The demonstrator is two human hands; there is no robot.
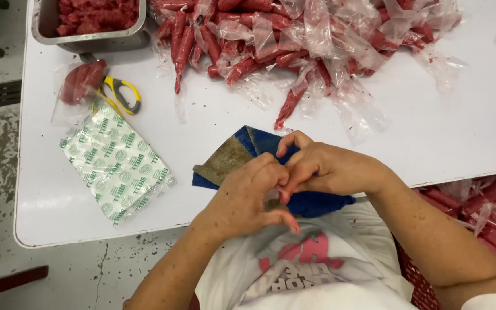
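My left hand point(248, 195) and my right hand point(317, 166) meet over a folded blue cloth point(259, 143) at the near edge of the white table point(443, 126). Their fingertips pinch together around something small that the fingers hide; what it is I cannot tell. A large heap of red filled plastic bags point(294, 40) lies across the far side of the table, beyond both hands.
A metal tray point(90, 34) with red filling stands at the far left. Yellow-handled scissors point(120, 92), one filled bag point(81, 80) and a green-printed pack of bags point(116, 161) lie at left. A basket of more red bags point(489, 206) sits at my right.
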